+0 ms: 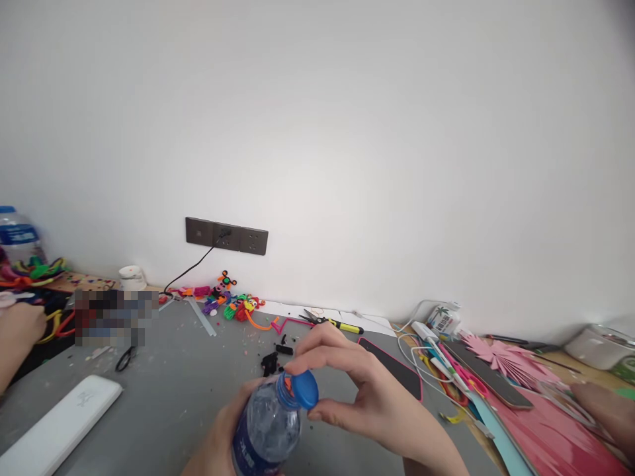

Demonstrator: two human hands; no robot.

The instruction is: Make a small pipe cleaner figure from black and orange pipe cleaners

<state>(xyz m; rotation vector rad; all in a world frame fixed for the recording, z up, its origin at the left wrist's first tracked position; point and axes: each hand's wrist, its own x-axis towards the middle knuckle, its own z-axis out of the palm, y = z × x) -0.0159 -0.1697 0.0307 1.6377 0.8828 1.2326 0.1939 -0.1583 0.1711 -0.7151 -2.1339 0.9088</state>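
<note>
Bright, even, diffuse light; no single source visible. White wall (pixel 347 132) is near washed out at centre, greying toward the upper corners. Shadows on the grey table (pixel 173 396) are soft and faint. Wide-angle bend: table edge and wall line curve at the sides. Near bottle (pixel 268 426) and right hand (pixel 367 390) are slightly soft. A pixelated patch (pixel 116 317) sits at left.

Counted on the grey table (pixel 163 396): two water bottles, one held (pixel 268 426) at the near edge, one (pixel 17 235) at the far left corner. One blue cap (pixel 303 389). One pair of pliers (pixel 330 322) by the far edge. Two phones (pixel 394 367) (pixel 489 377) toward the right. One white flat case (pixel 57 423) near the left edge. One white bowl (pixel 598 347) at the far right.
</note>
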